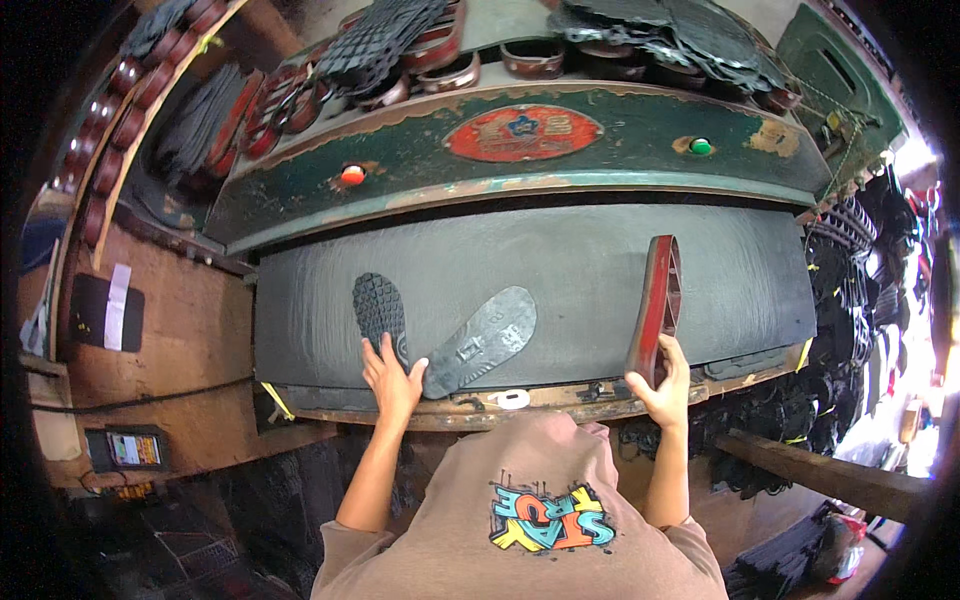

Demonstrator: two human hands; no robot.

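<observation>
On the dark grey bed of the machine (580,250), a black shoe sole with a studded tread (378,305) lies at the left. My left hand (393,378) rests at its near end, fingers spread, thumb out toward a second sole. That second sole (495,335) is smooth and grey-black, lying slanted with its broad end away from me. To the right, a red sole-shaped cutting die (654,300) stands tilted on its edge, its inner crossbars showing. My right hand (663,390) is closed round the die's near end, thumb on the left side, fingers on the right.
Behind the bed runs a green machine beam (400,150) with an orange button (352,175) and a green button (700,146). More red dies (450,75) and black rubber sheets (665,40) are stacked on top. A wooden beam (830,465) juts in at right.
</observation>
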